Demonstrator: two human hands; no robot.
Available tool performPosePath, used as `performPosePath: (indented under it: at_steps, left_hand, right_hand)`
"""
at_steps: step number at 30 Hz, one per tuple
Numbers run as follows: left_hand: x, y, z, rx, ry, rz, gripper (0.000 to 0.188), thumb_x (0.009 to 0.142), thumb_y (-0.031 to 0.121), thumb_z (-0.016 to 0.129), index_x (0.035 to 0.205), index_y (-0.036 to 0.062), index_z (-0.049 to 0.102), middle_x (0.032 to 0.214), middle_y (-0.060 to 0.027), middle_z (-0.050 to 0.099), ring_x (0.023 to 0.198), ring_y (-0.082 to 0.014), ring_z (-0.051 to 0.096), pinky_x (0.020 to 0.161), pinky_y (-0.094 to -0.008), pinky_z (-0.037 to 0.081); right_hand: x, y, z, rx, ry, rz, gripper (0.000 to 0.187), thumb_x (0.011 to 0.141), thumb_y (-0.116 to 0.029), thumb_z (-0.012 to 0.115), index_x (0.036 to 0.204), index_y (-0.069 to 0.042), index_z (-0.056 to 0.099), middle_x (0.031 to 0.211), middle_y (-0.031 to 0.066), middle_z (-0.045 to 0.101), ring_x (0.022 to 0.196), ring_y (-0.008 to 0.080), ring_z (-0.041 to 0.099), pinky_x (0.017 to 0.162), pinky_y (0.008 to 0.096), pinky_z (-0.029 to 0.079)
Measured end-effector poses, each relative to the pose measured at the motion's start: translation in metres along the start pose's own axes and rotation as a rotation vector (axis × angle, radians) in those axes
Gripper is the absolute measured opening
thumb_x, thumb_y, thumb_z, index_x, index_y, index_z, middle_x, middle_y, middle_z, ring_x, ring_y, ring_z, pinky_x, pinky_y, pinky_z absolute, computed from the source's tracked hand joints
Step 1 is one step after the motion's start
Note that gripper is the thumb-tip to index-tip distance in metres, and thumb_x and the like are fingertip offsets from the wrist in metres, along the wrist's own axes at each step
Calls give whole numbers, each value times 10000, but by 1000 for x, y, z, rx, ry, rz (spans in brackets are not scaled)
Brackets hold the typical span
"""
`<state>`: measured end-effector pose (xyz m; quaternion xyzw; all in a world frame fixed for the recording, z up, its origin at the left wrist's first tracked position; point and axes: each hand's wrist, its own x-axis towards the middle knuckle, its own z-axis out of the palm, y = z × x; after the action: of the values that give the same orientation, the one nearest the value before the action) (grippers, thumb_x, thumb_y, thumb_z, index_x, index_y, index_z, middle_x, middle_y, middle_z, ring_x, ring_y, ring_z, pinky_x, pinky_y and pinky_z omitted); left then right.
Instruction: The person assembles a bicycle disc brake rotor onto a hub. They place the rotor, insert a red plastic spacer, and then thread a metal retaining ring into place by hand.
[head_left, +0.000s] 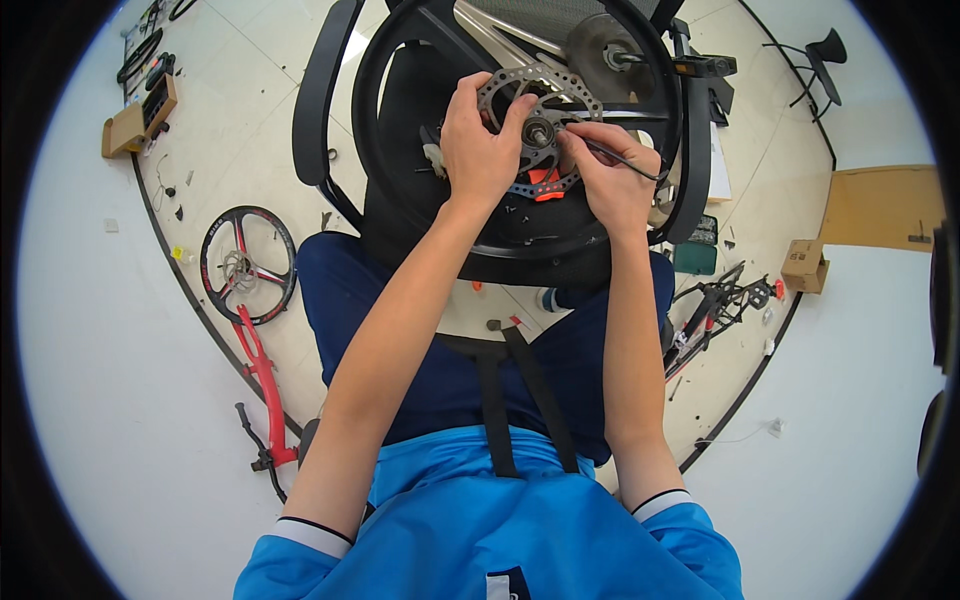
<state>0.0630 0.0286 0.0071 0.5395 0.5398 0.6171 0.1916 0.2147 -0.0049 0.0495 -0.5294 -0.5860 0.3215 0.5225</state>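
Wheel point(368, 125) and chair seat point(395, 95) made up the worktop, the black rim lying flat between the armrests point(312, 110), which probably kept it from sliding sideways. The perforated brake disc point(575, 88) sat at the wheel's middle around the hub point(538, 132), face up and within easy reach of both hands. The left hand point(478, 145) was closed on the disc's left side, thumb laid over the metal near the hub, seemingly to steady it. The right hand point(613, 175) pinched a thin, dark, bent tool point(625, 160) between thumb and fingers; its tip came in close to the hub, though whether it touched anything could not be told. The hands stood apart but near each other, one on either side of the hub, perhaps so that one could brace against the other's push. Beneath the disc's lower edge lay an orange piece point(545, 180), partly covered. Small loose bits were scattered nearer the person, likely left there to stay handy. A second wheel point(210, 265) and a red frame point(265, 375) lay on the floor to the left, well apart from the chair
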Motion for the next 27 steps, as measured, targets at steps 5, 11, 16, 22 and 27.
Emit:
performPosePath:
  at_steps: [5, 11, 16, 22, 27]
  left_hand:
    - [1, 2, 1, 9, -6, -10, 445, 868, 293, 810, 1111, -10, 593, 801, -34, 638, 671, -88, 533, 618, -253, 457]
    - [4, 5, 1, -15, -23, -23, 454, 860, 305, 812, 1115, -7, 603, 817, -50, 652, 689, -113, 562, 645, -273, 476]
    - [7, 5, 0, 9, -16, 0, 467, 847, 321, 818, 1110, -3, 611, 847, -68, 663, 713, -144, 586, 672, -294, 490]
    - [7, 15, -3, 7, -83, -84, 472, 851, 340, 793, 1124, 7, 599, 953, -126, 654, 817, -265, 647, 742, -375, 514]
    - [7, 16, -3, 23, -74, -73, 477, 852, 346, 791, 1129, 9, 597, 957, -129, 652, 814, -273, 645, 737, -380, 514]
  right_hand:
    - [1, 2, 1, 16, 11, -19, 114, 835, 13, 758, 940, 59, 752, 955, 105, 732, 846, 146, 715, 791, 259, 594]
    - [2, 4, 0, -14, 5, -27, 142, 847, 10, 765, 980, 55, 749, 946, 90, 732, 850, 117, 690, 792, 233, 565]
    - [2, 0, 1, -24, -7, -26, 140, 845, 9, 768, 977, 51, 750, 936, 88, 734, 854, 117, 694, 796, 235, 564]
    - [4, 0, 2, -3, -6, -71, 121, 846, 16, 749, 963, 45, 751, 934, 90, 733, 874, 137, 706, 797, 250, 579]
    - [6, -13, 0, -253, -19, -201, 146, 820, 22, 736, 964, 41, 745, 935, 99, 737, 846, 153, 721, 788, 254, 584]
